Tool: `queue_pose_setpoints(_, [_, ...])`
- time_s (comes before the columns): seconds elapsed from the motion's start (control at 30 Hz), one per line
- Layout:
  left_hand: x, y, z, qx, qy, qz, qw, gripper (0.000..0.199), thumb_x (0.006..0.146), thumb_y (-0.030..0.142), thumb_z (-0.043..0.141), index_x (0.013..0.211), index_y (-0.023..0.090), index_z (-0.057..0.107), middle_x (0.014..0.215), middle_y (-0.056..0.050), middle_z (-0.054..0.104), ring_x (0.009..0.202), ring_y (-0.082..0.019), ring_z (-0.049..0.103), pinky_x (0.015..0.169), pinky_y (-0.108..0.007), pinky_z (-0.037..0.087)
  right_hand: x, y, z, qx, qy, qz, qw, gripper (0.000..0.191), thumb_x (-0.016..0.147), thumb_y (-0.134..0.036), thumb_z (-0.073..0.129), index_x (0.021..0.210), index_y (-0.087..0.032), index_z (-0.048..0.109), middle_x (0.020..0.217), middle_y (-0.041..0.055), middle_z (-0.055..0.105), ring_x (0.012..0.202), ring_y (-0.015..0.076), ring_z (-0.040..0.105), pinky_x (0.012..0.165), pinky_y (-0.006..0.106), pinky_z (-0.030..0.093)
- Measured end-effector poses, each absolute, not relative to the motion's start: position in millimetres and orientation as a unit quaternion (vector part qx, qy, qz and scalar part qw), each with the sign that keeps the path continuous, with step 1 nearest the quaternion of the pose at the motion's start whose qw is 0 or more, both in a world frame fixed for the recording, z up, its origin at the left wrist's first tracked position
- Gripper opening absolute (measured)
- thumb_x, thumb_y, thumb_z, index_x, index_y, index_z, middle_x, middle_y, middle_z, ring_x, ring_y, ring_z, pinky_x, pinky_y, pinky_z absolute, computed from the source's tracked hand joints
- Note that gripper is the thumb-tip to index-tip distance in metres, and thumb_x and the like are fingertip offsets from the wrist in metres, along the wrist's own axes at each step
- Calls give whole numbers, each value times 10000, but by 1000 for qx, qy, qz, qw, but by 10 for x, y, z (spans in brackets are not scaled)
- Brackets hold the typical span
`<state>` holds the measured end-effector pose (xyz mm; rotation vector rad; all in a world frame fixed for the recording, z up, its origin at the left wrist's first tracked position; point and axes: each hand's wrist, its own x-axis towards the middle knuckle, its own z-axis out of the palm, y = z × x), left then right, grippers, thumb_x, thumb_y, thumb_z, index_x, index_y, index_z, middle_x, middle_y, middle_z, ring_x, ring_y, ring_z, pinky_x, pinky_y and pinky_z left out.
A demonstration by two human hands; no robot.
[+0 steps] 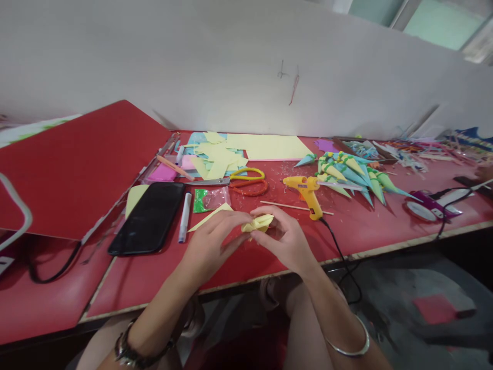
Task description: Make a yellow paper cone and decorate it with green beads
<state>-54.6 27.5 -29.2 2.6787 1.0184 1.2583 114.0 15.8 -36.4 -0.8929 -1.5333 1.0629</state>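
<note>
Between my two hands, just above the red table's front part, is a small piece of folded yellow paper (259, 223). My left hand (215, 241) pinches its left end. On its right side, the fingers and thumb of my right hand (287, 236) close around it. Behind my left hand lies a pale yellow paper piece (210, 218), partly hidden by the hand. A thin wooden stick (296, 207) rests beyond my right hand, and a yellow hot glue gun (306, 192) lies to the right with its cord over the table edge.
Scissors (246, 181) with yellow and red handles lie behind a small plastic packet (211, 199). A black phone (150, 218) and a marker (185, 218) are at left. Yellow paper scraps (219, 156) lie at the back; several paper cones (352, 172) are piled right. A red board (84, 169) stands left.
</note>
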Motion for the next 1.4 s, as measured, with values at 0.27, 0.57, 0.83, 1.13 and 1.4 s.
queue_pose_setpoints(0.27, [-487, 255, -276, 828, 350, 432, 76, 145, 830, 146, 500, 954, 186, 564, 910, -48, 648, 869, -145, 603, 760, -246, 489, 1059, 155, -359, -317, -561, 522, 559, 216, 747, -165, 606, 943, -253, 586, 879, -16, 602, 754, 98, 606, 638, 185, 538])
queue_pose_setpoints(0.57, [-485, 244, -256, 809, 363, 442, 134, 148, 828, 195, 526, 953, 176, 603, 904, -59, 656, 868, -154, 600, 770, -258, 483, 1024, 142, -325, -363, -498, 559, 555, 158, 722, -214, 637, 864, -212, 568, 772, -23, 608, 621, 92, 607, 595, 213, 549])
queue_pose_setpoints(0.83, [-509, 248, -249, 824, 367, 411, 133, 222, 813, 269, 552, 1015, 193, 605, 962, -65, 672, 890, -176, 613, 783, -291, 491, 1003, 152, -348, -359, -483, 550, 579, 152, 739, -219, 629, 867, -227, 546, 748, -49, 622, 590, 76, 606, 539, 178, 524])
queue_pose_setpoints(1.13, [-502, 248, -243, 786, 395, 442, 174, 170, 802, 245, 558, 935, 163, 623, 763, -26, 654, 660, -122, 593, 637, -224, 481, 953, 126, -346, -347, -514, 529, 580, 103, 785, -270, 582, 875, -220, 585, 735, -31, 621, 523, 75, 586, 506, 201, 516])
queue_pose_setpoints(1.4, [-447, 239, -196, 657, 417, 437, 452, 183, 779, 315, 559, 859, 157, 604, 649, 16, 584, 568, -103, 551, 533, -205, 476, 993, 117, -354, -382, -646, 357, 556, 147, 823, -233, 530, 918, -245, 641, 894, 31, 587, 701, 115, 570, 556, 214, 493])
